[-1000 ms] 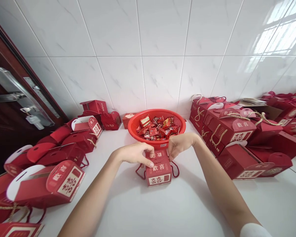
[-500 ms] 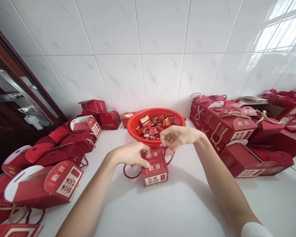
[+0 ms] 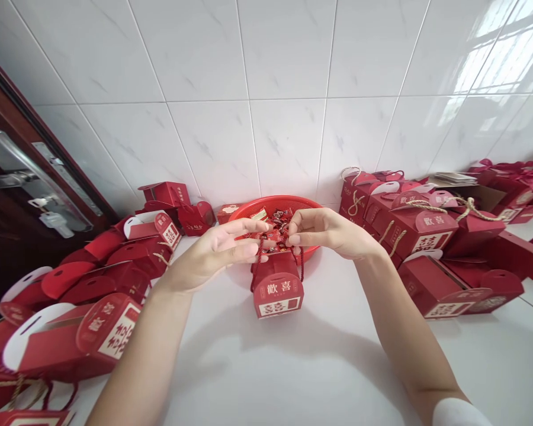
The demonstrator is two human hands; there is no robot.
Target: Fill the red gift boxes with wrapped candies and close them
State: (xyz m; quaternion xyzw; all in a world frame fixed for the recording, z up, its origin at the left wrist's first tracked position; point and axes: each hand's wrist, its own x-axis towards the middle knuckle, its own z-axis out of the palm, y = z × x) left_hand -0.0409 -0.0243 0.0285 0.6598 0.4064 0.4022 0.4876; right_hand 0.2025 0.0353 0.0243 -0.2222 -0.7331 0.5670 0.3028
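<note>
A small red gift box [image 3: 279, 290] with white-and-red characters on its end stands upright on the white table in front of me. Its dark red cord handle [image 3: 302, 263] rises from both sides. My right hand [image 3: 326, 234] pinches the cord above the box between thumb and fingers. My left hand [image 3: 217, 248] is at the cord's left side, fingers stretched out and apart, the tips close to the cord. Just behind the box, a red plastic basket [image 3: 244, 208] holds small wrapped candies [image 3: 281, 220], partly hidden by my hands.
Red gift boxes [image 3: 66, 337] crowd the table on the left, beside a dark door with a metal handle [image 3: 9, 177]. More red boxes [image 3: 420, 228] are stacked on the right, some with beige rope handles. A white tiled wall [image 3: 288, 142] closes the back.
My left hand has left the top of the box and risen beside the cord. My right hand has come up with the cord, which now stands above the box; the box's end flap tilts toward me.
</note>
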